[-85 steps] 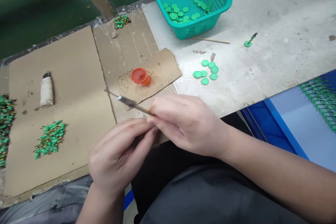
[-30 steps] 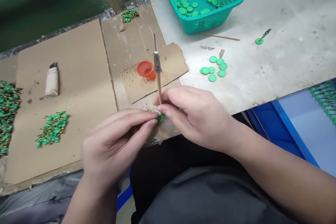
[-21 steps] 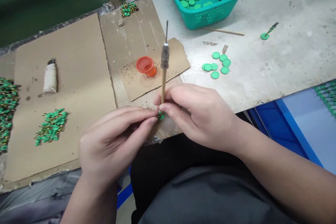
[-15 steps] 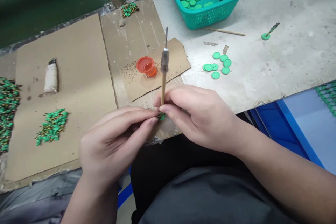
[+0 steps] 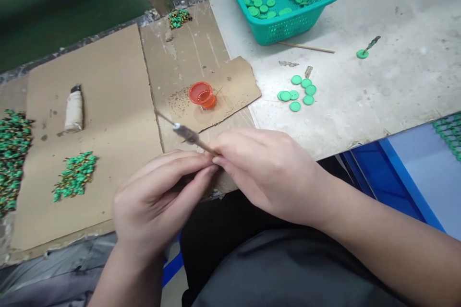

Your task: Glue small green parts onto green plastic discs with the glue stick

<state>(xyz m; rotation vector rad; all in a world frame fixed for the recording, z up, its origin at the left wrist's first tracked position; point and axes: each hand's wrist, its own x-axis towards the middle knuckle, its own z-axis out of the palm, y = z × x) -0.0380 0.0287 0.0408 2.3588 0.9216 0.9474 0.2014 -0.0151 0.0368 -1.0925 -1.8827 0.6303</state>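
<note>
My right hand point(image 5: 266, 172) grips a thin wooden stick tool point(image 5: 189, 135) with a dark wrapped collar and a needle-like tip, which points up and to the left. Against its fingertips, my left hand point(image 5: 162, 187) is closed in a pinch; what it holds is hidden now. Just beyond both hands, an orange cup point(image 5: 201, 95) of liquid stands on a cardboard piece. Several flat green discs point(image 5: 295, 96) lie on the table to the right of the cup.
A teal basket point(image 5: 288, 26) with green discs stands at the back, a thin stick point(image 5: 306, 47) beside it. Piles of small green pieces point(image 5: 75, 175) and a white wrapped object point(image 5: 74, 110) lie left. One disc point(image 5: 362, 54) at right bears an upright dark piece.
The stick tool has tipped from upright to leaning left. The small green piece seen between my fingertips is now hidden. The camera view has shifted slightly.
</note>
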